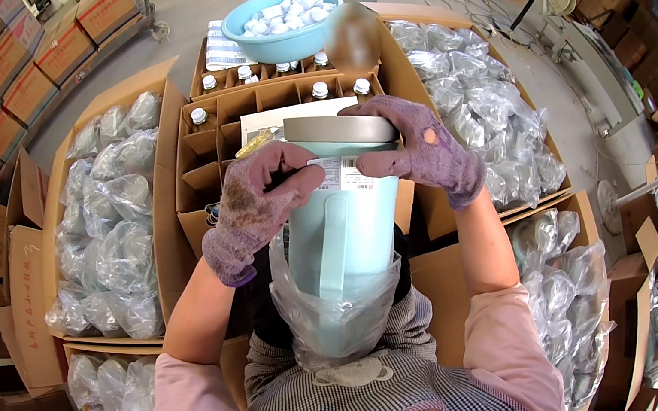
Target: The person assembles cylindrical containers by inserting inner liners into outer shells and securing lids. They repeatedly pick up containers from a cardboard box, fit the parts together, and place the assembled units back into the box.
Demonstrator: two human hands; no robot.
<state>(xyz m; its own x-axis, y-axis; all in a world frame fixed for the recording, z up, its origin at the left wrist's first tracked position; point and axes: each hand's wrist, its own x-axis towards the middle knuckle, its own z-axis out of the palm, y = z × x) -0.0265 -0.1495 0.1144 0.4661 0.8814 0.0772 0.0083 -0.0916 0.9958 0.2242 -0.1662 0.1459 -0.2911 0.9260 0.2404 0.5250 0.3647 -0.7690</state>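
Observation:
A light blue jug (377, 232) with a long side handle (334, 244) stands upright in front of my body, topped by a grey lid (341, 130). A clear plastic bag (299, 315) is bunched around its lower part. Below the lid is a white printed label (334, 171). My left hand (255, 205), in a worn purple glove, is closed, with thumb and fingertips pinching at the label's left edge. My gloved right hand (431, 149) grips the lid's right side from above, its thumb by the label's right end. The jug's base is hidden by the bag.
Ahead stands a divided carton (195, 158) with several white-capped bottles (319, 91). Behind it is a blue basin (235, 34) of white caps (288, 14). Open boxes with bagged items flank me at left (117, 189) and right (477, 102). A blurred patch hides something near the basin.

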